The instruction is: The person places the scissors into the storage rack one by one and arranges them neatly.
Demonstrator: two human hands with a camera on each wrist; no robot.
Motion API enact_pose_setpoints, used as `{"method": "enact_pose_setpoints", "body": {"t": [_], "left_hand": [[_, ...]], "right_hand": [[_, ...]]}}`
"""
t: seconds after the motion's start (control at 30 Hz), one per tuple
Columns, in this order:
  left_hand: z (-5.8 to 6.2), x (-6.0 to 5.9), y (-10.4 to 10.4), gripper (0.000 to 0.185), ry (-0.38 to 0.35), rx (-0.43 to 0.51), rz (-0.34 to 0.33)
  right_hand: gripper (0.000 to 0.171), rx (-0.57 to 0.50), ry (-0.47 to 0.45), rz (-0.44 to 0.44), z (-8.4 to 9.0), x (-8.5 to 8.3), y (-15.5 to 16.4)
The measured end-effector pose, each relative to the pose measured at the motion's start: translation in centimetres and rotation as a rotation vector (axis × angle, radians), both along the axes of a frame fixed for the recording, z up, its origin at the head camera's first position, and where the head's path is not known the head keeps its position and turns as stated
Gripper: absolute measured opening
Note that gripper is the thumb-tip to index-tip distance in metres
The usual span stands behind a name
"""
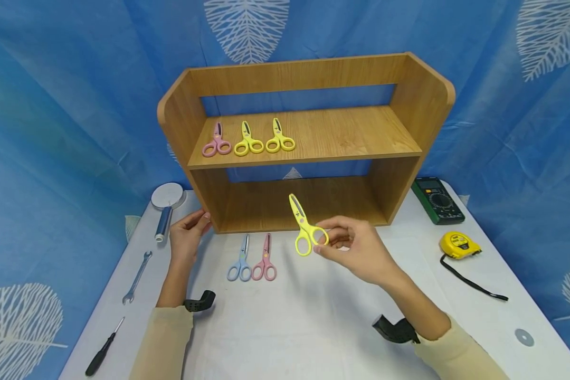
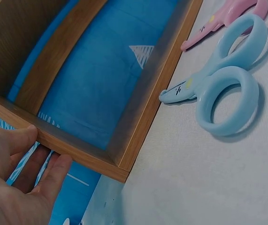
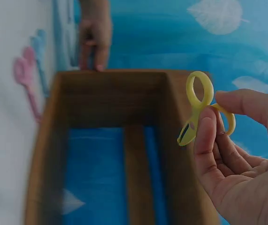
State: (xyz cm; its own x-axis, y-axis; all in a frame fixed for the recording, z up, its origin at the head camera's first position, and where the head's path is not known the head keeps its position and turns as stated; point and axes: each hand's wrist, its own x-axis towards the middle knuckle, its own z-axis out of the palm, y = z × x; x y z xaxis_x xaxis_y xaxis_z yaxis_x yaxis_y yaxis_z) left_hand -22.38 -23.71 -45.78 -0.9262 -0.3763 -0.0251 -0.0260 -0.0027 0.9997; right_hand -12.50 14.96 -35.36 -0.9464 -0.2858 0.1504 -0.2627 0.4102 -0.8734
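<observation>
My right hand [image 1: 356,248] pinches a pair of yellow scissors [image 1: 305,226] by one handle ring, holding it in the air in front of the wooden shelf [image 1: 309,142]; the same yellow scissors [image 3: 197,110] show between thumb and fingers in the right wrist view. My left hand [image 1: 187,235] grips the shelf's lower left corner [image 2: 101,159]. Blue scissors [image 1: 239,261] and pink scissors [image 1: 265,259] lie on the white table by the shelf's front edge. On the upper shelf lie pink scissors [image 1: 216,141] and two yellow pairs [image 1: 248,140] [image 1: 279,137].
Left of the shelf lie a white disc with a metal cylinder [image 1: 165,211], a wrench [image 1: 136,277] and a screwdriver [image 1: 102,351]. To the right are a green multimeter [image 1: 437,200], a yellow tape measure [image 1: 458,244] and a washer [image 1: 524,336].
</observation>
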Motion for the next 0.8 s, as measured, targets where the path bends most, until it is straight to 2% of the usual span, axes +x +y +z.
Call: {"method": "enact_pose_setpoints", "body": {"t": [0.13, 0.23, 0.33, 0.5, 0.63, 0.8], "left_hand": [[0.1, 0.0, 0.0, 0.039, 0.000, 0.002, 0.000], [0.1, 0.0, 0.0, 0.040, -0.001, 0.004, 0.000], [0.1, 0.0, 0.0, 0.041, -0.007, 0.002, 0.001], [0.0, 0.0, 0.0, 0.040, -0.012, -0.011, 0.003], [0.0, -0.1, 0.0, 0.040, -0.006, 0.002, 0.002], [0.0, -0.1, 0.0, 0.039, 0.001, 0.022, -0.004]], "right_hand": [[0.039, -0.041, 0.089, -0.021, 4.1, -1.3, 0.9], [0.040, -0.051, 0.139, -0.061, 6.5, -3.1, 1.4], [0.042, -0.011, 0.159, -0.126, 8.3, -5.3, 1.7], [0.044, 0.064, 0.130, -0.205, 9.7, -9.1, 1.6], [0.048, 0.067, 0.071, -0.227, 10.2, -11.8, 1.4], [0.050, 0.086, -0.002, -0.244, 10.3, -14.2, 1.1]]}}
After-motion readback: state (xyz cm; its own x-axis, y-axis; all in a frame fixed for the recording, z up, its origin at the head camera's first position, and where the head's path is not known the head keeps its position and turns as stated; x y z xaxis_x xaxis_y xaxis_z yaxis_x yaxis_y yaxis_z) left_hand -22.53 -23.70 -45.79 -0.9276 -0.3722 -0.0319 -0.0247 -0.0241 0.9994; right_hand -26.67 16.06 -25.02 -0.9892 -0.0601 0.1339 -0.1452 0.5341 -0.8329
